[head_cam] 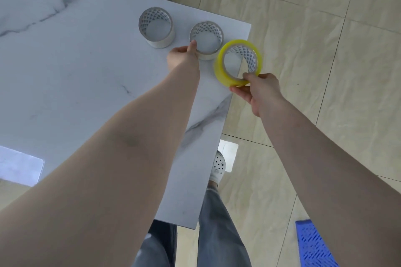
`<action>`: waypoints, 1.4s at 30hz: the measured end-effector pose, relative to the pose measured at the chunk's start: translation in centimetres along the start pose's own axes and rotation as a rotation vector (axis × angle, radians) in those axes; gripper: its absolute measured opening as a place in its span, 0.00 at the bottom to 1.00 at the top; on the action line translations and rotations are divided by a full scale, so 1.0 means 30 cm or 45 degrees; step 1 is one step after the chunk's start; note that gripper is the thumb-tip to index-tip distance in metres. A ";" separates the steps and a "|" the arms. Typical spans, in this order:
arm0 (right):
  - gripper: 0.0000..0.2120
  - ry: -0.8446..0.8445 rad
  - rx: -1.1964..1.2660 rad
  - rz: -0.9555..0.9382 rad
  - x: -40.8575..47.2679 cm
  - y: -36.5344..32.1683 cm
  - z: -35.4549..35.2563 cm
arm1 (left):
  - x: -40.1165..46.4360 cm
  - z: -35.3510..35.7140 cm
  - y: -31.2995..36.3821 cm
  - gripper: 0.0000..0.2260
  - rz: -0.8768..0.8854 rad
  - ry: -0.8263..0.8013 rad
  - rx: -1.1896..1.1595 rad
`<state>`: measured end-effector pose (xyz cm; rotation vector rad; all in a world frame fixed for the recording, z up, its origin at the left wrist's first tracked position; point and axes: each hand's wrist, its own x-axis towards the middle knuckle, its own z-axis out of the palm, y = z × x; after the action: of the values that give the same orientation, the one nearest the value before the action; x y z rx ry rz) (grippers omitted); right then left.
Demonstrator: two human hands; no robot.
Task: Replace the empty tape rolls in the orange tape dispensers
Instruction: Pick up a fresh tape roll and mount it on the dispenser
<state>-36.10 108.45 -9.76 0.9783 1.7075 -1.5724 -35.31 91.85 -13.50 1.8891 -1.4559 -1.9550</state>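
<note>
Two empty white tape cores stand on the marble table [76, 71] near its far right corner. My left hand [182, 55] pinches the rim of the nearer core [213, 27], thumb over its edge. The other core [158, 44] stands apart to its left. My right hand [258, 90] pinches a full yellow tape roll [219, 65] by its near edge and holds it tilted over the table's right edge, close beside the nearer core. No orange dispenser is in view.
The table's right edge runs down from the corner, with beige tiled floor [325, 50] beyond it. A blue perforated plastic item [314, 245] lies on the floor at the lower right. My legs and a white shoe [218, 166] stand by the table edge.
</note>
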 end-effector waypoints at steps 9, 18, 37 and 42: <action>0.13 -0.048 -0.020 -0.011 -0.070 0.014 0.016 | -0.107 -0.086 -0.008 0.15 -0.111 -0.030 0.021; 0.18 -0.204 -0.044 -0.002 -0.366 0.127 0.059 | -0.443 -0.416 -0.084 0.20 -0.108 -0.413 -0.020; 0.11 -0.621 -0.247 0.047 -1.334 0.898 0.521 | -0.637 -1.882 -0.193 0.12 -0.187 -0.366 -0.335; 0.10 -0.753 -0.391 0.074 -1.537 1.051 0.711 | -0.659 -2.236 -0.230 0.12 -0.177 -0.287 -0.509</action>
<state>14.34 82.68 9.43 0.3528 1.4195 -1.3321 27.23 70.06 10.04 1.6744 -0.8932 -2.3692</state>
